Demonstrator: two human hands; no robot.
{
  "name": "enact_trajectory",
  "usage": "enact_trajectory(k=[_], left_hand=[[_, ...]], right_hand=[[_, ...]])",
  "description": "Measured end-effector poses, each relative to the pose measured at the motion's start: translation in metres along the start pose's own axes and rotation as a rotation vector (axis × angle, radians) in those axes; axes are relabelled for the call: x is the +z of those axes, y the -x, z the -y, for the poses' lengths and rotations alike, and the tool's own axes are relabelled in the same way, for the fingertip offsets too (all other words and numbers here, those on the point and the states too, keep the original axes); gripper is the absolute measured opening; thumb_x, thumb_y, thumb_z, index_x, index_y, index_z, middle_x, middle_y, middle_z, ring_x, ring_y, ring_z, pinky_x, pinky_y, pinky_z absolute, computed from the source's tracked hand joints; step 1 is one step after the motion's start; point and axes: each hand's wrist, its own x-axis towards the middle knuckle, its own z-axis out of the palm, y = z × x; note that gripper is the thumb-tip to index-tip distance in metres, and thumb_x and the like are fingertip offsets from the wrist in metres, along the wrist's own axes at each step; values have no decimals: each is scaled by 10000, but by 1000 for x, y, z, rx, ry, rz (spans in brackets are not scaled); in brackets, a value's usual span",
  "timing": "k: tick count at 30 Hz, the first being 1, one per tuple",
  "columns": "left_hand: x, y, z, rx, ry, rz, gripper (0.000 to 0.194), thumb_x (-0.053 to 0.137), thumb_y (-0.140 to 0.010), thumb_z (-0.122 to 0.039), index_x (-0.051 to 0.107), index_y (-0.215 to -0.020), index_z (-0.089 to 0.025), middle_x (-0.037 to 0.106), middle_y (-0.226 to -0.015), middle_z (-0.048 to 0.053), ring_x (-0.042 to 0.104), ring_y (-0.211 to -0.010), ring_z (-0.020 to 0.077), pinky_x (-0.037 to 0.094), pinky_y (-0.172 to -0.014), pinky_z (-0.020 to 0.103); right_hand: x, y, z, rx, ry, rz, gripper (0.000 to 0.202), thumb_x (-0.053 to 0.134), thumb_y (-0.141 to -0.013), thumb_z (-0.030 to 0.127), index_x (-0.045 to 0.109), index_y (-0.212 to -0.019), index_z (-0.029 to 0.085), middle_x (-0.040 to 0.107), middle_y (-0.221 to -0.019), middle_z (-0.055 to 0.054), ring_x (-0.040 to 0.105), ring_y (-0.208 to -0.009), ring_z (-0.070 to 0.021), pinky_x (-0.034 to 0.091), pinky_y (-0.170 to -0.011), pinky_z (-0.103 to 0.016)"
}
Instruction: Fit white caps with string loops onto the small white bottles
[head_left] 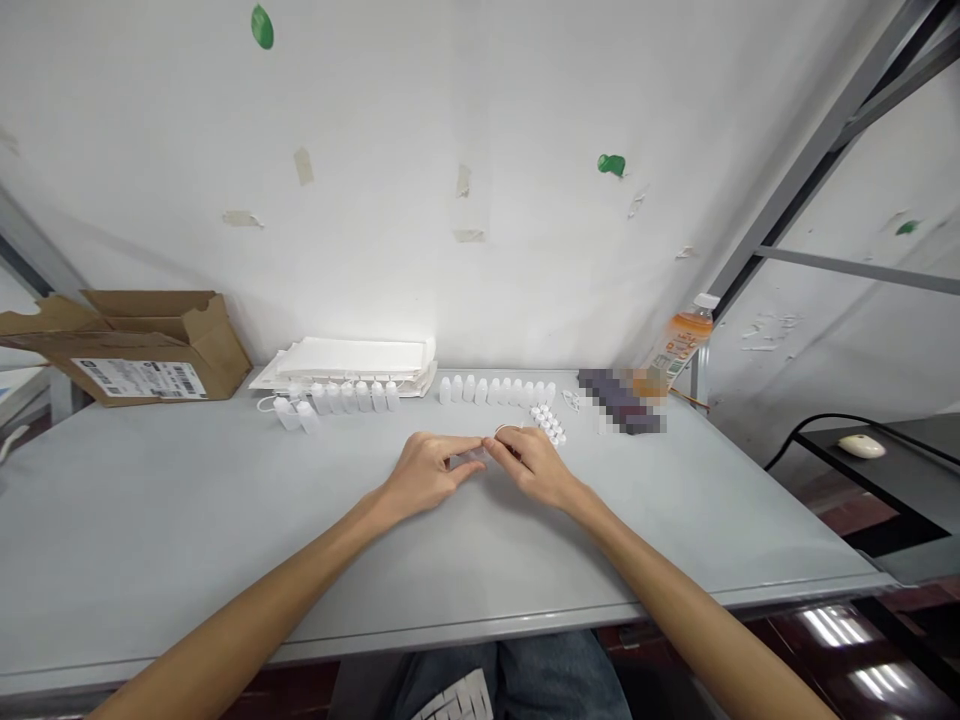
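Observation:
My left hand [429,474] holds a small translucent plastic bottle [472,455] on its side just above the table, between thumb and fingers. The fingers of my right hand [536,466] are pinched together at the bottle's right end and touch the left fingertips. A thin white loop [508,428] shows by the right fingers; what they pinch is hidden. Just beyond the right hand lies a cluster of small white nozzle tips or caps [549,425]. Behind both hands stands a row of small translucent bottles [493,391] without visible caps.
Further left are several capped bottles [346,399], with two more bottles [296,414] in front. A stack of white sheets [352,355] and an open cardboard box [142,350] stand against the wall. An orange drink bottle [679,340] and a blurred dark object [621,402] are at right.

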Motion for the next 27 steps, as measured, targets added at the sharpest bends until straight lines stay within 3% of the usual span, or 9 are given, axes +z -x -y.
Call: enact_trajectory(k=[4, 12, 20, 27], left_hand=[[1, 1, -2, 51, -1, -71, 222, 694, -817, -271, 762, -1018, -208, 767, -842, 28, 530, -524, 95, 444, -569, 224], [-4, -4, -2, -23, 87, 46, 248, 636, -840, -257, 732, -1063, -207, 756, -997, 36, 638, -719, 142, 474, -587, 228], [-8, -5, -4, -26, -5, 215, 295, 490, -944, -323, 650, -1177, -241, 723, -1074, 8, 623, -747, 139, 449, -647, 245], [-8, -5, -4, -23, -40, 221, 254, 472, -950, -329, 645, -1100, -219, 719, -1035, 12, 593, -703, 136, 428, -647, 248]], right_hand=[[-1, 0, 1, -37, -8, -69, 400, 401, -969, 320, 327, -595, 199, 343, -536, 39, 329, -490, -92, 254, -532, -266], [-2, 2, 1, -97, 42, -120, 256, 480, -951, 313, 593, -783, 157, 558, -734, -34, 494, -565, -98, 320, -510, -236], [1, 2, -2, -104, 98, -128, 273, 464, -966, 322, 592, -788, 159, 563, -744, -39, 480, -560, -100, 342, -521, -240], [0, 2, 0, -62, 99, -100, 312, 441, -973, 363, 589, -786, 162, 569, -730, -40, 481, -551, -103, 336, -523, -249]])
